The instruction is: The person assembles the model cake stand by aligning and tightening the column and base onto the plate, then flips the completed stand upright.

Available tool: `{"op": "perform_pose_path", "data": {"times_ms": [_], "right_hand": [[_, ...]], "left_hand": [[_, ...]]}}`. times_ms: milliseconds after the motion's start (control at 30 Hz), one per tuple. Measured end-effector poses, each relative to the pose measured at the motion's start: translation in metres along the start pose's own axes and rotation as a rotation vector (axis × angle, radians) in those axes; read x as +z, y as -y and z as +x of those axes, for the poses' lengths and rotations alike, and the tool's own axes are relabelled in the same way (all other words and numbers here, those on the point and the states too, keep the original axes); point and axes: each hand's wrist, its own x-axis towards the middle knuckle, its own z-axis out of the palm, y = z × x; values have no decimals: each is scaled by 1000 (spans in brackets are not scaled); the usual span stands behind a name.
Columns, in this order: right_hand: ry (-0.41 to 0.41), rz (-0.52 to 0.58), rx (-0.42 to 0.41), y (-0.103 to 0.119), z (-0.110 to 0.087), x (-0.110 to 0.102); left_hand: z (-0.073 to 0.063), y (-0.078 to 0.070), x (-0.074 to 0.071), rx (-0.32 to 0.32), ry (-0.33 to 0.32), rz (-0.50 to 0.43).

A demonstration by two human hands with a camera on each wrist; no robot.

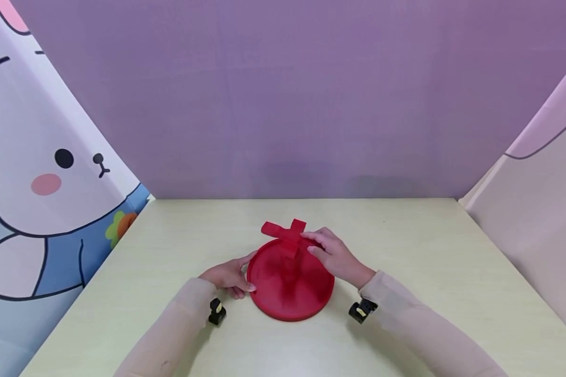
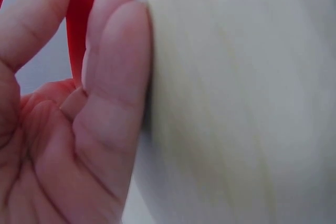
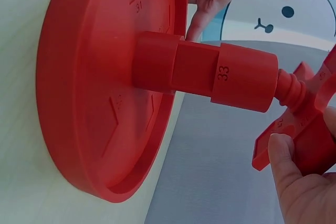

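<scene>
A round red base (image 1: pixel 283 303) with a raised rim lies on the table. My left hand (image 1: pixel 228 276) grips its left edge, thumb at the rim. From the base's middle rises a red post (image 3: pixel 197 72), marked 33 near its top. A red cross-shaped piece (image 3: pixel 312 129) sits over the post, its threaded stem (image 3: pixel 290 88) meeting the post's top with several threads exposed. With thumb and fingers, my right hand (image 1: pixel 337 256) pinches one arm of the cross. In the left wrist view, my fingers (image 2: pixel 113 72) partly hide the base.
The pale wooden table (image 1: pixel 193 220) extends around the base on all sides. A purple wall panel (image 1: pixel 287 104) stands along the back edge. At the left hangs a cloth with a cartoon animal (image 1: pixel 52 131), and a pale cloth (image 1: pixel 537 220) borders the right side.
</scene>
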Motion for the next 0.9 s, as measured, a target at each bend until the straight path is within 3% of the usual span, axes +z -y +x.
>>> {"op": "perform_pose_path", "data": {"times_ms": [333, 700, 833, 900], "right_hand": [[-20, -51, -57, -2, 1, 2], [12, -148, -105, -6, -3, 6], [-8, -208, -149, -8, -7, 9], [-20, -296, -209, -8, -9, 11]], "left_hand": [[-3, -3, 1, 3, 1, 11], [-1, -2, 0, 1, 6, 4], [-2, -2, 1, 6, 21, -2], [-3, -1, 1, 5, 17, -2]]}}
